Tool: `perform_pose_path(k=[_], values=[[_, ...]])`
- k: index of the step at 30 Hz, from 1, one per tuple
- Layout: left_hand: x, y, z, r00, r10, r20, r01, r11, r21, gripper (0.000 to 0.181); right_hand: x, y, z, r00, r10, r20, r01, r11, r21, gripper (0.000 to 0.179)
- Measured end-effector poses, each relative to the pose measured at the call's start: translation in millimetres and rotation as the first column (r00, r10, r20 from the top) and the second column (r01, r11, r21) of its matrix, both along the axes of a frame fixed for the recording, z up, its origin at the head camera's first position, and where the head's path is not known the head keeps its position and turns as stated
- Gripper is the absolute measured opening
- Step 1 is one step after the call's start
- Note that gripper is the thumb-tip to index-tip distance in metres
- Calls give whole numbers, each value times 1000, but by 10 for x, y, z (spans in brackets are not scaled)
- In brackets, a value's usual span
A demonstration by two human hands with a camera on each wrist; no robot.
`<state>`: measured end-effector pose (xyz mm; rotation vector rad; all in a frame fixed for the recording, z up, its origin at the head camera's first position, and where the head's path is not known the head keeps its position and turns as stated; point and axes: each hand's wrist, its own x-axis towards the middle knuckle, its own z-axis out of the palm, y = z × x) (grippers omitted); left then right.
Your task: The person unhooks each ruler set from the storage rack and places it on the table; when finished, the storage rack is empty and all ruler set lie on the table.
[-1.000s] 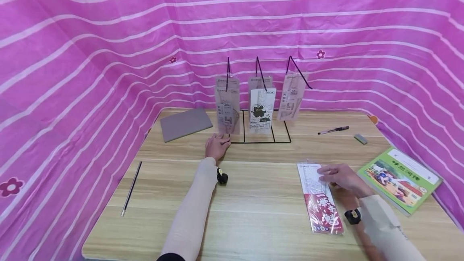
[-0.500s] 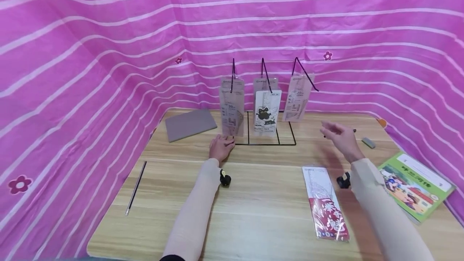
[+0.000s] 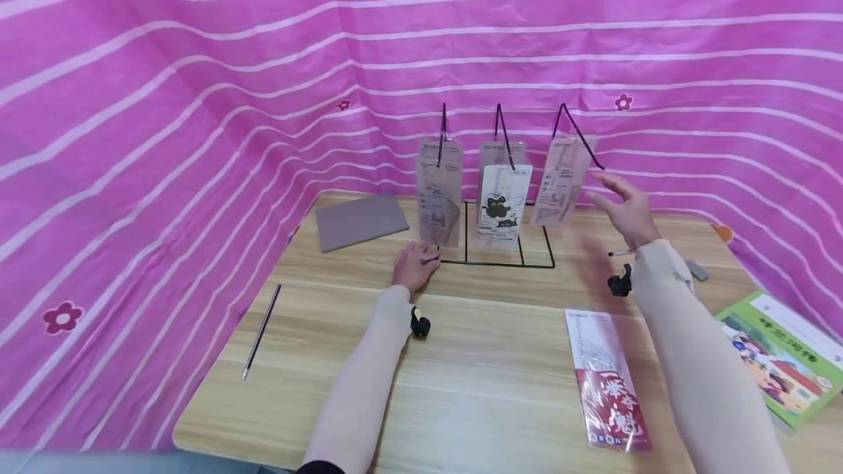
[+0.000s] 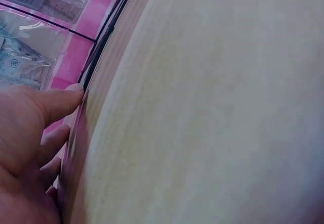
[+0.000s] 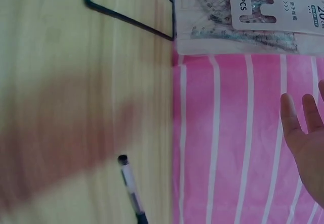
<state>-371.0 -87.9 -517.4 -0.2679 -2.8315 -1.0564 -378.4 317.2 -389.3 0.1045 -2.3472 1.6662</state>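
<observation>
Basically, the right hand (image 3: pixel 626 214) is empty, fingers spread wide, just beside the ruler pack (image 3: pixel 563 178) hanging on the right hook (image 3: pixel 582 137) of the black wire rack (image 3: pixel 497 264). Going by the head view, that pack sits at about 10 o'clock from this hand, long axis near upright, tilted 12:30 to 6:30; in the right wrist view the visible fingers are apart from it. Right hand is clearly nearer. Left hand (image 3: pixel 415 268) is at about 8 o'clock from the pack, relaxed fingers touching the front left of the rack's base, no pack in it. Red-and-white pack (image 3: pixel 609 401) lies flat on the desk (image 3: pixel 487 364), 6 o'clock from the right hand, running roughly 11:30 to 5:30.
</observation>
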Motion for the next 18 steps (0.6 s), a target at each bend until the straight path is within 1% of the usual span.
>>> perform_pose_path(k=[2, 5, 8, 12, 15, 18], values=[[6, 12, 8, 1000, -2, 9, 2, 1000, 3, 28, -56, -7, 20, 1000, 12, 22, -11, 1000, -16, 58], [23, 30, 13, 1000, -8, 15, 8, 1000, 11, 28, -114, -23, 48, 998, 7, 57, -6, 1000, -25, 59], [33, 42, -9, 1000, -9, 20, 9, 1000, 10, 29, -162, -42, 72, 997, 8, 70, -5, 999, -45, 60], [21, 39, -52, 1000, 1, 22, -1, 1000, 3, 29, -229, -71, 83, 998, 22, 52, -19, 998, -60, 60], [1, 23, -59, 1000, 4, 17, -4, 1000, -4, 29, -271, -94, 86, 999, 34, 38, -31, 996, -82, 57], [-18, -4, -40, 1000, 9, 19, -8, 1000, -8, 29, -307, -125, 92, 999, 53, 10, -51, 987, -151, 55]])
